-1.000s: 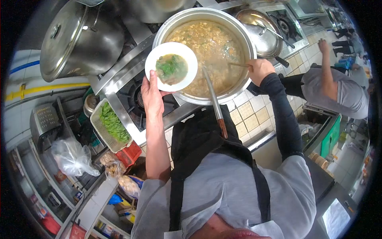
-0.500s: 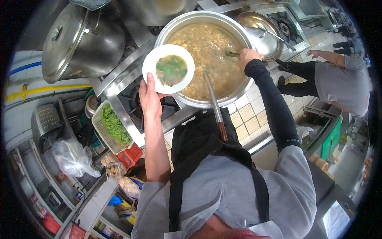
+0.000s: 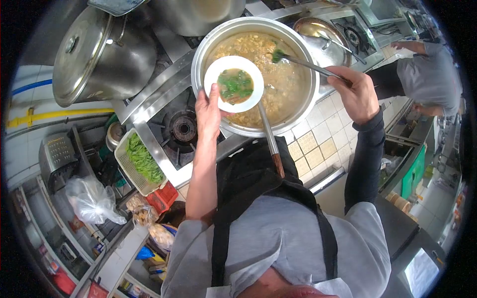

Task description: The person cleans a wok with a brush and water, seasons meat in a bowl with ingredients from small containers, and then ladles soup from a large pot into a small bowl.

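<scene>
My left hand (image 3: 208, 113) grips a white bowl (image 3: 211, 74) by its rim, thumb on top, over the near left part of a large pot (image 3: 198, 59). Broth and chopped greens (image 3: 235, 85) fill the bowl. In my right hand (image 3: 358, 94), fingers wrapped round its handle, is a long metal ladle (image 3: 313, 66). The ladle's head carries greens (image 3: 278, 55) above the soup (image 3: 285, 94), which looks thick and yellowish-brown. A second long utensil with a wooden grip (image 3: 271, 141) leans out of the pot toward my apron; its lower end is hidden behind the bowl or in the soup.
A lidded steel pot (image 3: 129, 64) stands at the left. By the near burner (image 3: 181, 126) is a basket (image 3: 124, 159) of green leaves. A wide pan (image 3: 323, 30) with a utensil sits right of the soup pot. Another person (image 3: 432, 74) stands at the right.
The bowl has moved right, further over the pot. My right hand has drawn back toward the right, and the ladle's head now shows above the soup with greens. The other person has shifted.
</scene>
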Action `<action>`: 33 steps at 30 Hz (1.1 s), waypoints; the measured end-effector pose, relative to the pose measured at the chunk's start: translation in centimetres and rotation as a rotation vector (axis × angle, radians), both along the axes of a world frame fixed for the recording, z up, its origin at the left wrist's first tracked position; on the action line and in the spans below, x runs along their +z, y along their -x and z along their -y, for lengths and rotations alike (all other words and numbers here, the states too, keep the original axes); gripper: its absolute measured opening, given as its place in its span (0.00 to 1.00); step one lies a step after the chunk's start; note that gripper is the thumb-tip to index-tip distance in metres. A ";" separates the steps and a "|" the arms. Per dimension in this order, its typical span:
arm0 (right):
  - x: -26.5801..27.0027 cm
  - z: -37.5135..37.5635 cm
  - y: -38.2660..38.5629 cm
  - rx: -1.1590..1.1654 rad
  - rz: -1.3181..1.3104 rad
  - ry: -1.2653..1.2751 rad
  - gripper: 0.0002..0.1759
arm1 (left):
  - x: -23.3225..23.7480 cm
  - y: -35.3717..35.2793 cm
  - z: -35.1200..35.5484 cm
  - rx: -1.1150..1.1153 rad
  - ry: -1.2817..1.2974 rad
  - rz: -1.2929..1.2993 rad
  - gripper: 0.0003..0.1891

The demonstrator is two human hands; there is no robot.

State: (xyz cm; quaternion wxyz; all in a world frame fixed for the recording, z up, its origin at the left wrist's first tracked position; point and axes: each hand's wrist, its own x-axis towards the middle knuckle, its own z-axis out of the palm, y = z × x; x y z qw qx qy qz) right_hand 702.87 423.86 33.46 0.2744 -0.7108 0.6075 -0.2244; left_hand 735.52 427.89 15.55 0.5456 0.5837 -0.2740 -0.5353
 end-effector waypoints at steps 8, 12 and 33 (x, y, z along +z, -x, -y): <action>-2.1 0.7 -1.6 0.129 -0.182 0.139 0.15 | 0.7 1.3 0.7 0.023 0.050 -0.153 0.25; -10.1 2.4 -2.3 0.218 -0.594 -0.070 0.12 | 2.1 -0.9 -0.1 0.080 0.078 -0.106 0.25; 0.8 -0.8 -5.1 0.158 -0.112 0.146 0.14 | 0.6 -2.2 -2.0 0.092 0.028 -0.082 0.25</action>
